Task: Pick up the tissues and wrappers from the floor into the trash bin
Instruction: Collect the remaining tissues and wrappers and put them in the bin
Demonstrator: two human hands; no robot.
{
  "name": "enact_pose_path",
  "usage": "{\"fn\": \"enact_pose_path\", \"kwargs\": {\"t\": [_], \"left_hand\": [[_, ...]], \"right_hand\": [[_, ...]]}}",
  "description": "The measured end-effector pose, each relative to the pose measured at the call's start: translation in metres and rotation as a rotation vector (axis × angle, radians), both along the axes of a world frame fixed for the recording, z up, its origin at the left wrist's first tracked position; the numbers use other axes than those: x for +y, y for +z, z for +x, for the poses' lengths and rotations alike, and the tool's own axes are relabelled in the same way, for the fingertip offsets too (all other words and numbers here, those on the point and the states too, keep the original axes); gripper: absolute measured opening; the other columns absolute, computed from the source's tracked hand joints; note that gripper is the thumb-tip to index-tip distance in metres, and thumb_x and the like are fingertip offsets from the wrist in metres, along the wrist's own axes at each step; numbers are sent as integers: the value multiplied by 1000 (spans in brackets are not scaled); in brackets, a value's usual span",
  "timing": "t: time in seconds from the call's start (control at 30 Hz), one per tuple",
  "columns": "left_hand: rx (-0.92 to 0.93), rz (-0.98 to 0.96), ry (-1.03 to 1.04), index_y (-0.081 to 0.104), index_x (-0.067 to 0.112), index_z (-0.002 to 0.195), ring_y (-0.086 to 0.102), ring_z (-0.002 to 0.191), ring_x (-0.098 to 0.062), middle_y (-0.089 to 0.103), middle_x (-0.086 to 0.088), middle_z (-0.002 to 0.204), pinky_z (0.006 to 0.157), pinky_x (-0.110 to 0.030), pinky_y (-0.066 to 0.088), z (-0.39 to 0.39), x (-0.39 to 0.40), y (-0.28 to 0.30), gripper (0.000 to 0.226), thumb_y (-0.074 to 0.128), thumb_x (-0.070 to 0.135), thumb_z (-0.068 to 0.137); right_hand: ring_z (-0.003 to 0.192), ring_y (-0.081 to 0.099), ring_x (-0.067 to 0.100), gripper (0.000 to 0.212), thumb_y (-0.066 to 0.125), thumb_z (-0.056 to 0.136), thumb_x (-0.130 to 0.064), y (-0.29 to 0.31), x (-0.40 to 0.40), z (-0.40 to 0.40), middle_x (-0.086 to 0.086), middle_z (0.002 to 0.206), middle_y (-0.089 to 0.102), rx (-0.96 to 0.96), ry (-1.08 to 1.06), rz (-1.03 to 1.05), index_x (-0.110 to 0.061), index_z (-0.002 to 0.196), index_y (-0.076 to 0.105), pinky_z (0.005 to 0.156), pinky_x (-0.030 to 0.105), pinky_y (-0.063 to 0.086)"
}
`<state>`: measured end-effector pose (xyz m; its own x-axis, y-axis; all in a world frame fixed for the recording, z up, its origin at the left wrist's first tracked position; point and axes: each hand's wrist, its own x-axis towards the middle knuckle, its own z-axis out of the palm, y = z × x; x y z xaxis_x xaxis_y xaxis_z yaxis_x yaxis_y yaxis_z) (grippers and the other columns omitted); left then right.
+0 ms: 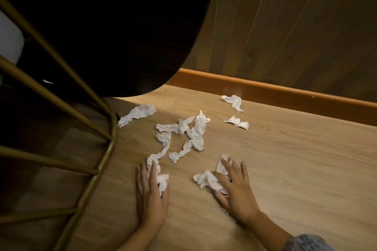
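Several crumpled white tissues lie scattered on the light wooden floor (285,169). My left hand (150,195) rests flat on the floor with a tissue (162,181) pressed under its fingers, at the end of a long twisted tissue (161,149). My right hand (234,185) lies over another crumpled tissue (206,179). More tissues sit farther out: a cluster in the middle (195,132), one at the left near the chair (136,114), two near the wall (233,101) (237,122). No trash bin is in view.
A gold metal chair frame (106,149) stands at the left, close to my left hand. A dark rounded tabletop (122,26) overhangs the upper left. An orange-brown baseboard (285,93) and wood-panelled wall bound the far side.
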<state>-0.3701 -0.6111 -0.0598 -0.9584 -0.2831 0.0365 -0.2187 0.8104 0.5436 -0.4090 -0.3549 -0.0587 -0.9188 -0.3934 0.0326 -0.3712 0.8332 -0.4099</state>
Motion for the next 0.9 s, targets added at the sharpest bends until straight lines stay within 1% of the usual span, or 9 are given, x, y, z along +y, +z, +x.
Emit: {"fn": "enact_pose_path", "kwargs": {"t": [0.13, 0.27, 0.33, 0.43, 0.53, 0.6, 0.67, 0.77, 0.9], "left_hand": [[97, 97, -161, 53, 22, 131, 45, 117, -20, 52, 1, 123, 98, -38, 41, -21, 6, -1, 53, 36, 14, 82], [218, 240, -138, 63, 15, 88, 51, 88, -17, 56, 5, 89, 78, -40, 42, -21, 2, 7, 26, 40, 19, 76], [272, 289, -62, 48, 18, 67, 48, 69, -18, 48, 7, 70, 62, -38, 40, -27, 0, 14, 14, 45, 23, 80], [361, 295, 151, 37, 16, 53, 41, 52, -17, 40, 3, 56, 54, -32, 36, -48, 2, 26, 44, 69, 22, 82], [466, 308, 241, 41, 9, 50, 51, 66, -13, 49, -3, 70, 67, -22, 43, -79, -1, 35, 45, 77, 10, 77], [468, 352, 171, 43, 12, 52, 57, 90, -13, 55, -5, 94, 85, -22, 44, -103, -6, 38, 41, 74, 19, 78], [411, 335, 45, 44, 13, 54, 51, 111, -6, 54, -5, 115, 97, -17, 37, -124, -9, 34, 39, 75, 15, 77], [259, 299, -182, 44, 10, 55, 34, 129, 11, 47, -2, 133, 100, -13, 32, -141, -12, 21, 37, 74, 2, 74], [207, 184, -399, 39, 17, 59, 44, 131, -19, 58, -8, 125, 101, -39, 42, -122, -27, 0, 34, 66, 13, 80]], "right_hand": [[113, 50, 28, 29, 47, 97, -41, -6, 6, 3, 6, 117, 54, 51, -65, -249, -15, 101, 59, 105, 39, 32], [78, 40, 11, 16, 55, 83, -25, 4, 7, -4, -7, 81, 40, 60, -233, -367, -14, 73, 51, 70, 21, 29], [68, 37, 9, 16, 52, 82, -25, 9, 7, -14, -7, 73, 38, 36, -321, -439, -16, 72, 43, 63, 20, 27], [76, 45, 3, 13, 46, 84, -20, 22, 2, -31, -4, 91, 48, 37, -416, -554, -18, 96, 52, 68, 7, 35], [97, 50, 5, 37, 47, 84, -2, 33, -8, -54, -1, 108, 53, 103, -357, -541, -12, 115, 64, 82, 7, 37], [94, 51, 13, 30, 43, 80, -4, 39, -22, -74, -1, 97, 58, 113, -297, -559, -10, 93, 69, 81, 17, 39], [89, 45, 18, 22, 39, 79, -10, 44, -43, -93, -2, 86, 54, 125, -302, -571, -9, 76, 61, 80, 16, 34], [97, 43, 23, 21, 37, 81, -16, 47, -78, -115, 4, 96, 53, 75, -355, -587, -7, 82, 57, 88, 17, 33], [138, 26, 29, 32, 50, 89, -23, 20, -98, -106, 13, 144, 42, -118, -137, -404, -5, 116, 58, 117, 43, 21]]}}
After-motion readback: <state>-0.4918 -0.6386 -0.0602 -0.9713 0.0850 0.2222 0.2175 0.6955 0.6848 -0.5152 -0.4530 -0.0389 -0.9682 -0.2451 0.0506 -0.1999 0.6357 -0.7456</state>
